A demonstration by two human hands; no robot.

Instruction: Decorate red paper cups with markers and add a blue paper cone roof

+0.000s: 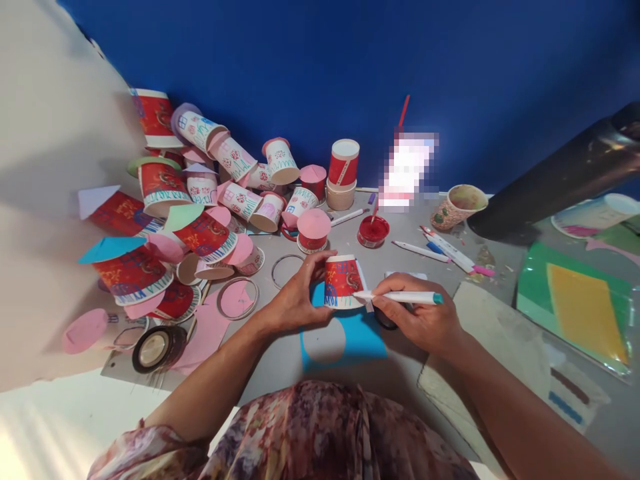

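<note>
A red paper cup (343, 277) with blue drawn lines and a white rim is in my left hand (296, 297), whose fingers and thumb wrap its left side. The rim faces down towards me. My right hand (423, 317) grips a white marker (407, 297) with a green end. The marker's tip touches or nearly touches the cup near the rim, beside some green strokes. Below the cup lies a blue paper sheet (367, 340) with a round cut-out. A dark round object (385, 316) sits partly hidden behind my right hand.
Decorated paper cups (200, 233) with paper tops pile up on the left. Tape (156, 348) and metal rings (238, 298) lie nearer. Markers (447, 250), a red paint pot (373, 231) and a patterned cup (459, 205) stand behind. A black cylinder (555, 173) and packaged coloured paper (575, 307) are right.
</note>
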